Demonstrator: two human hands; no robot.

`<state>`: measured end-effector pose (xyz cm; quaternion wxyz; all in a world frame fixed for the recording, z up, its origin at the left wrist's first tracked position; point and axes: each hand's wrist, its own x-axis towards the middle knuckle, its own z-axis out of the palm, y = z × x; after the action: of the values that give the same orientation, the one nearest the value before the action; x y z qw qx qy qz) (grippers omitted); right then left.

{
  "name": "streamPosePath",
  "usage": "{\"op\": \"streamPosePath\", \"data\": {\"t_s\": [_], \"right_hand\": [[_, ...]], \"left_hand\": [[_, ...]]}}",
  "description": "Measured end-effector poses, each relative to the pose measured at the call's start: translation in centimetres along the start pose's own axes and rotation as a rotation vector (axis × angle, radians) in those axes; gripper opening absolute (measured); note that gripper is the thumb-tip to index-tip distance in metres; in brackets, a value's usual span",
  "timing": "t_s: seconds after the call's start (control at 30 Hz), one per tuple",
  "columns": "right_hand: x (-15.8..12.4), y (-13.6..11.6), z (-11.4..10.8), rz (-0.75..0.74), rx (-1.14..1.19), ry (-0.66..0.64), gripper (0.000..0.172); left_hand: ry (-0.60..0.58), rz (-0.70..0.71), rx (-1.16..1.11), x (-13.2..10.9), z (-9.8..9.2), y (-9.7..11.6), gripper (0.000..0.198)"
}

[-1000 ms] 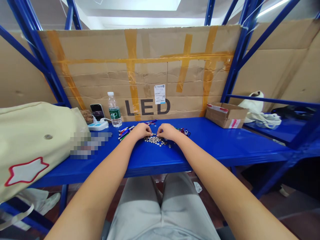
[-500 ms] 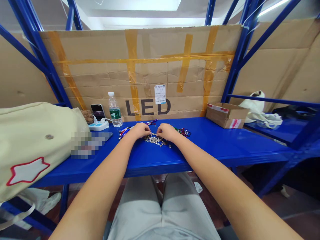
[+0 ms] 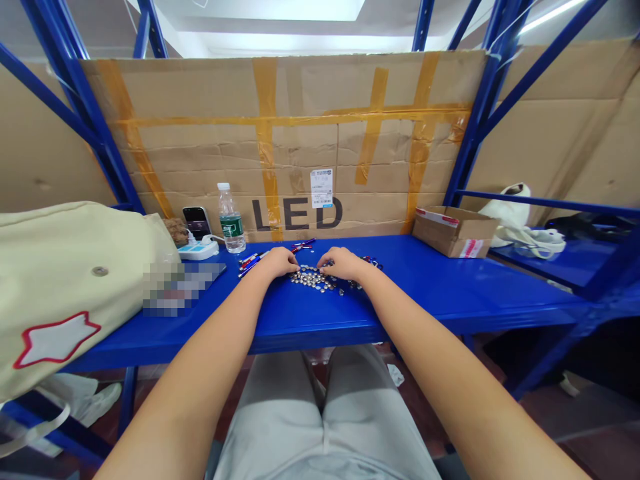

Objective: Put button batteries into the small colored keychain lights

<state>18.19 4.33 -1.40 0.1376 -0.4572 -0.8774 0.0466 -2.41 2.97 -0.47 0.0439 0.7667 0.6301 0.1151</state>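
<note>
Small shiny metal discs [image 3: 320,282] lie in a loose heap on the blue tabletop [image 3: 310,319]. At the heap's far left edge is my left hand [image 3: 280,262], its thumb and fingers closed together. My right hand [image 3: 345,263] is at the far right edge, also with fingertips pinched. A row of discs runs between the two hands. Whatever sits in either pinch is too small to make out. Several pens [image 3: 250,261] lie beside my left wrist. Small coloured pieces [image 3: 374,262] show partly behind my right hand.
A water bottle [image 3: 231,220], a white power strip [image 3: 199,250] and a phone [image 3: 197,221] stand back left. A cream bag [image 3: 75,267] fills the left side. An open cardboard box [image 3: 453,231] sits back right. A tall cardboard sheet [image 3: 200,160] closes off the back.
My right hand has shifted slightly right, widening the gap between the hands and covering more of the coloured pieces. My left hand has barely moved.
</note>
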Motion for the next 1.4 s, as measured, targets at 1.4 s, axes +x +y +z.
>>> {"op": "streamPosePath", "data": {"t_s": [1.4], "right_hand": [[-0.5, -0.8, -0.2, -0.066, -0.068, -0.016, 0.018]], "left_hand": [[0.048, 0.15, -0.062, 0.0, 0.0, 0.9, 0.011]]}}
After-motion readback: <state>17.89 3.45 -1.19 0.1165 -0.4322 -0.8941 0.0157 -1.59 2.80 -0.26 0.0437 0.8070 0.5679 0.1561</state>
